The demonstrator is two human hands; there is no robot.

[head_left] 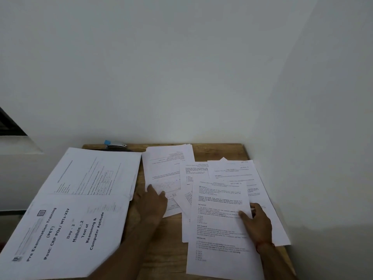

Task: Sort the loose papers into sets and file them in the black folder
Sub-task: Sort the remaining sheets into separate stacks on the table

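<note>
While the left hand lies flat, fingers straight, on a sheet mid-table, the right hand pinches the right edge of the nearest page, thumb on top; loose papers overlap across the wooden table

Papers hide nearly all the black folder; their fine print is too small to read.

On the counter, two large sheets lie at the left, a stapler behind them. A stack of papers lies in the middle, overlapping sheets at the right.
</note>
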